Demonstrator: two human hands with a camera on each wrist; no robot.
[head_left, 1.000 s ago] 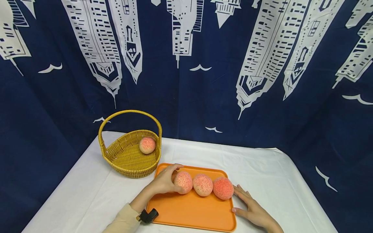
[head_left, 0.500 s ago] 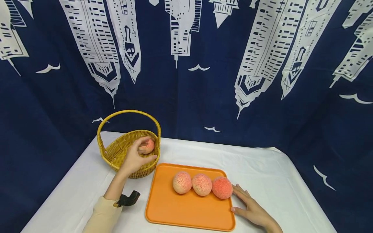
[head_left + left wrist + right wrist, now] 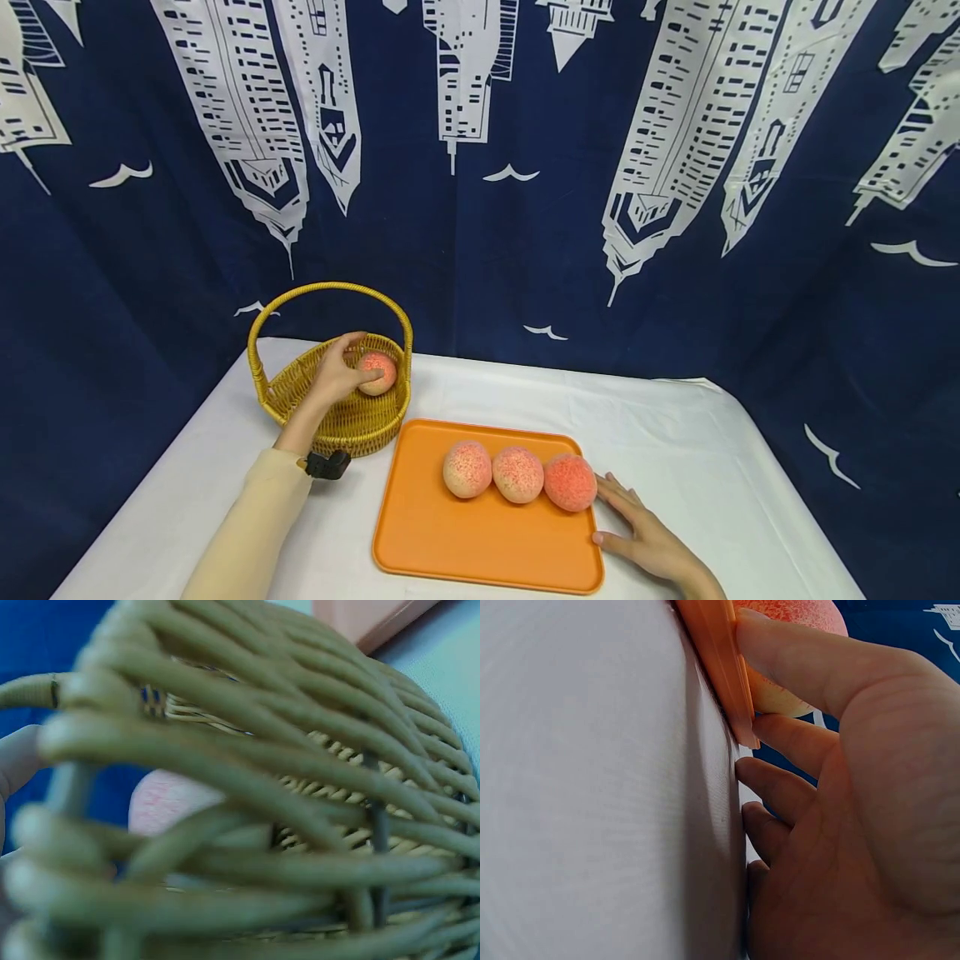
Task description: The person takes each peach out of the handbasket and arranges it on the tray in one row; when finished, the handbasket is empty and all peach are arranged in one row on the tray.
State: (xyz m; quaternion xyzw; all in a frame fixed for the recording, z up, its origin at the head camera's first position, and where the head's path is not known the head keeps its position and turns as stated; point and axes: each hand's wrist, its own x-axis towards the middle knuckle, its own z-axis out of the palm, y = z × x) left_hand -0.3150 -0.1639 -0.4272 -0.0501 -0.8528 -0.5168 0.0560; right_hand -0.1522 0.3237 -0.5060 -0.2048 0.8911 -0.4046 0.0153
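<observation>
In the head view, my left hand (image 3: 335, 375) reaches into the wicker basket (image 3: 360, 433). Its thumb overlaps a pink-and-cream peach (image 3: 378, 379), with the fingers spread behind and to its left. Through the weave in the left wrist view, that peach (image 3: 169, 802) appears with a gap between it and a finger; contact elsewhere is hidden. Three more peaches stand in a row on the orange tray (image 3: 487, 546): left (image 3: 467, 471), middle (image 3: 517, 475) and right (image 3: 571, 483). My right hand (image 3: 652, 537) rests beside the tray, thumb against its rim (image 3: 735, 682), fingers extended.
A tall handle (image 3: 330, 286) arches over the basket, which stands at the back left of the white-covered table (image 3: 675, 450). Behind hangs a dark blue curtain (image 3: 480, 250) printed with white buildings. A black strap-mounted camera (image 3: 327, 465) sits on my left wrist.
My left hand has left the leftmost peach on the tray and moved up and left into the basket, beside the peach there. The right hand has stayed in place.
</observation>
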